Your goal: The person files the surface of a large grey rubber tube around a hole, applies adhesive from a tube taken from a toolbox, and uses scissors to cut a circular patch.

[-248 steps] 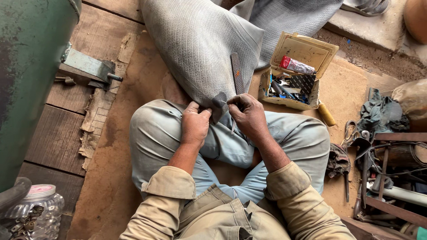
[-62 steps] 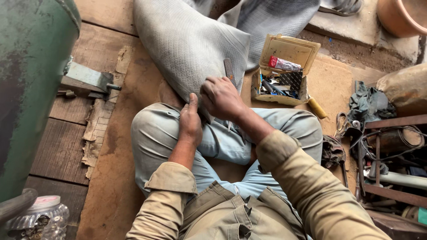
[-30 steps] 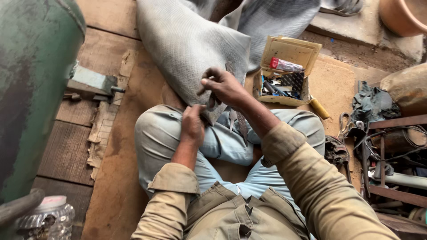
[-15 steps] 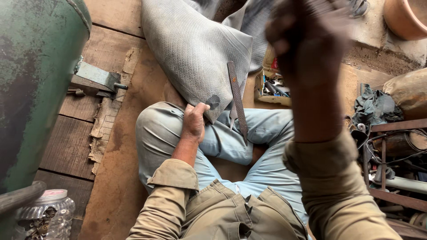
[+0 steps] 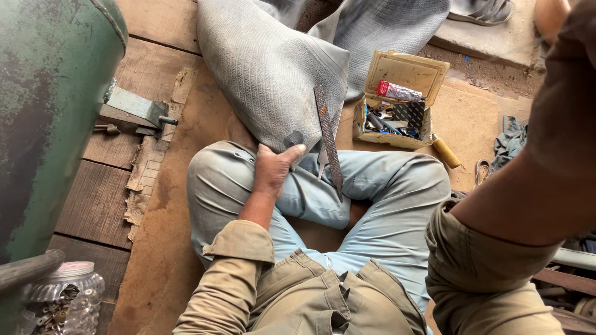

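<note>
Looking down from the head view, we see our left hand (image 5: 275,169) pressing the lower edge of a grey rubber tube (image 5: 273,80) against our left knee, thumb stretched along the rubber beside a small dark spot (image 5: 293,139), so that hand is clamped on the tube. A long flat metal file (image 5: 328,139) lies loose across the tube's edge and down onto our trouser leg, with nothing holding it. Our right arm (image 5: 534,186) is raised close to the camera and fills the right side; its hand is out of the picture, so we cannot tell whether it is closed or loose.

Beyond the file, an open cardboard box (image 5: 400,99) with a small red and white tube and odd tools sits on the wooden floor (image 5: 99,198), and a yellow-handled tool (image 5: 447,152) lies just beside it. A green metal drum (image 5: 43,105) stands at the left, with a plastic jar (image 5: 62,301) of small metal parts near its foot.

We judge that the spot on the rubber is being readied, pinned in place. The next move calls for keeping the rubber taut and flat on the knee.
</note>
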